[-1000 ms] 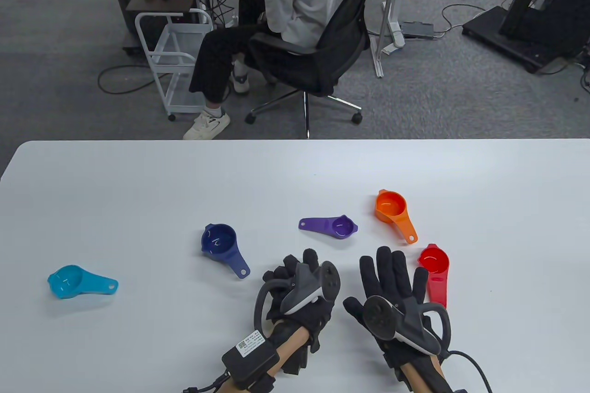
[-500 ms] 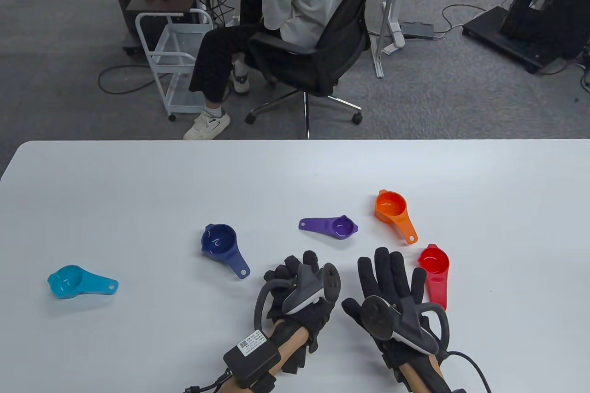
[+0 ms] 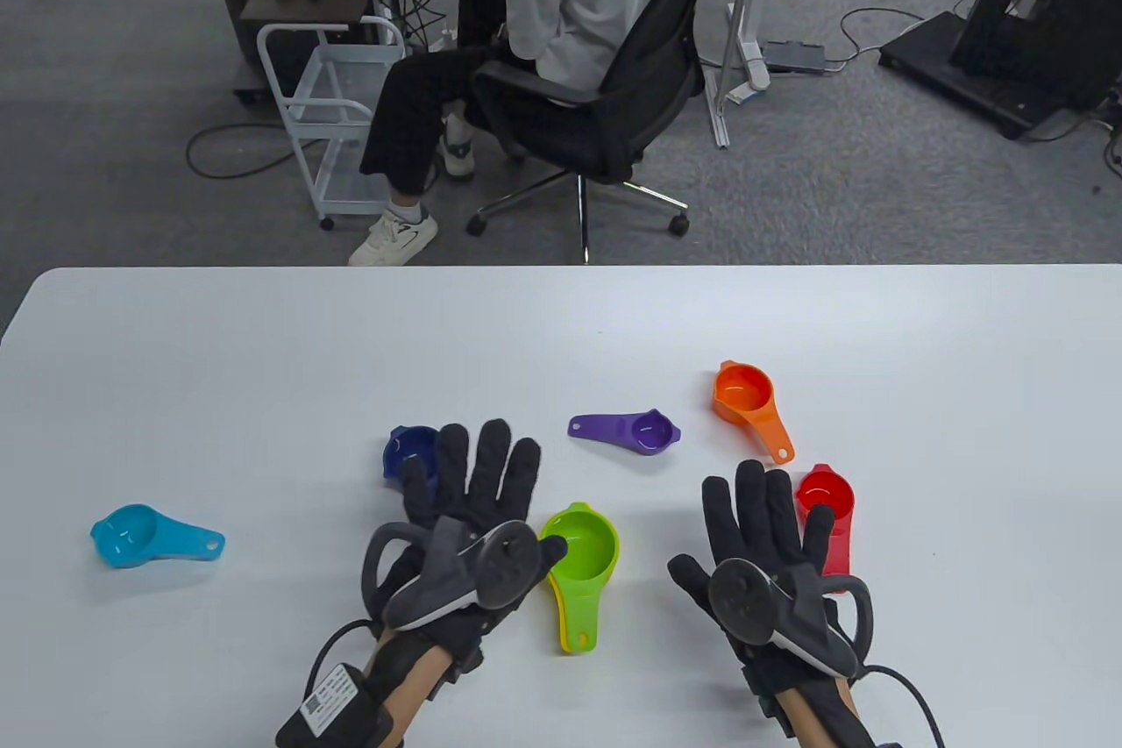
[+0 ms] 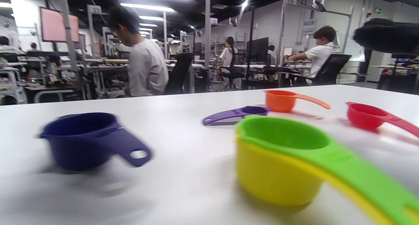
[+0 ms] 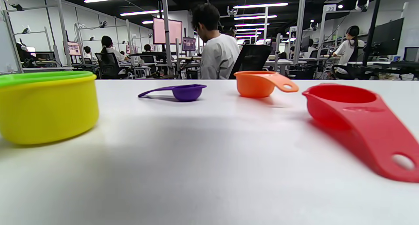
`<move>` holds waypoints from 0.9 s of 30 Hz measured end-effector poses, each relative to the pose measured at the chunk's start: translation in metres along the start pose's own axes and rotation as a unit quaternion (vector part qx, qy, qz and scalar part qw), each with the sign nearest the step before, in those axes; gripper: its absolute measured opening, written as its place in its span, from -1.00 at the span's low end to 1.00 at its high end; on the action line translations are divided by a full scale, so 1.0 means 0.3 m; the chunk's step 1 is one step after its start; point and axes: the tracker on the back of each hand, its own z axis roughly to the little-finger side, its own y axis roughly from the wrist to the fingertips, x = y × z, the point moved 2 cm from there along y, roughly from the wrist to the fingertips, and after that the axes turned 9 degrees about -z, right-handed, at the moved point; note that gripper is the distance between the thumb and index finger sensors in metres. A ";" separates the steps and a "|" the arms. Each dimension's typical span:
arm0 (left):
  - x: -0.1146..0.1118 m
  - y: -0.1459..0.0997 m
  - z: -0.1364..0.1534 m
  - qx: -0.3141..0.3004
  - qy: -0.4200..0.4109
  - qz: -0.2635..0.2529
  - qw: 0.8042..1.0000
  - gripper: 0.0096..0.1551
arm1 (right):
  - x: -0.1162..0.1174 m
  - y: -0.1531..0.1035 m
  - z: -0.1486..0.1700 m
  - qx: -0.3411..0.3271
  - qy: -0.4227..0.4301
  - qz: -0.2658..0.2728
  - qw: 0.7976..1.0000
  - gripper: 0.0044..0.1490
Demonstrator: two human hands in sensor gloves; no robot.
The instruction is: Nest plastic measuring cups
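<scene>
A green cup (image 3: 580, 548) sits nested in a yellow cup (image 3: 570, 636) on the white table, between my hands; it also shows in the left wrist view (image 4: 288, 136). My left hand (image 3: 469, 480) is open, fingers spread, over the navy cup (image 3: 408, 450), partly hiding it. My right hand (image 3: 763, 511) lies open and flat beside the red cup (image 3: 828, 502), holding nothing. A purple cup (image 3: 635, 430), an orange cup (image 3: 749, 402) and a light blue cup (image 3: 140, 536) lie separate on the table.
The table's far edge (image 3: 561, 270) runs across the middle of the view. Behind it a person sits in a black office chair (image 3: 605, 108), with a white cart (image 3: 337, 125) to the left.
My left hand has opened and moved left toward the navy cup, uncovering the green cup nested in the yellow one. My right hand shifted slightly right.
</scene>
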 end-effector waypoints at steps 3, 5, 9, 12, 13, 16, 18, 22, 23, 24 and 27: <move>-0.015 -0.064 0.083 0.021 0.021 -0.002 1.000 0.12 | -0.008 -0.001 0.013 0.006 0.000 0.006 1.000 0.09; -0.029 -0.109 0.155 0.043 0.039 -0.008 0.998 0.12 | -0.009 -0.001 0.017 0.006 0.003 0.006 1.000 0.09; -0.077 -0.150 0.242 0.075 0.032 0.005 0.997 0.12 | -0.005 0.003 0.012 0.008 -0.001 0.000 1.000 0.09; -0.124 -0.154 0.274 0.087 0.009 0.018 0.996 0.13 | -0.001 0.004 0.001 0.004 -0.005 -0.004 1.000 0.09; -0.142 -0.151 0.283 0.091 -0.004 0.034 0.995 0.13 | 0.001 0.004 -0.002 0.004 -0.007 -0.006 1.000 0.09; -0.168 -0.136 0.299 0.102 -0.028 0.050 0.993 0.13 | 0.006 0.009 -0.008 0.006 -0.003 -0.009 1.000 0.09; -0.181 -0.103 0.305 0.121 -0.080 0.048 0.988 0.13 | 0.015 0.017 -0.017 0.008 -0.003 -0.017 1.000 0.09; -0.232 0.085 0.336 0.182 -0.147 0.076 0.969 0.14 | 0.033 0.026 -0.051 0.009 -0.017 -0.031 0.999 0.09; -0.250 0.126 0.342 0.192 -0.148 0.080 0.967 0.14 | 0.034 0.024 -0.056 0.008 -0.020 -0.030 0.999 0.09; -0.281 0.179 0.349 0.210 -0.143 0.090 0.963 0.13 | 0.033 0.021 -0.062 0.005 -0.024 -0.028 0.999 0.09; -0.372 0.282 0.365 0.232 -0.100 0.151 0.956 0.15 | 0.024 0.013 -0.056 0.002 -0.025 -0.019 1.000 0.09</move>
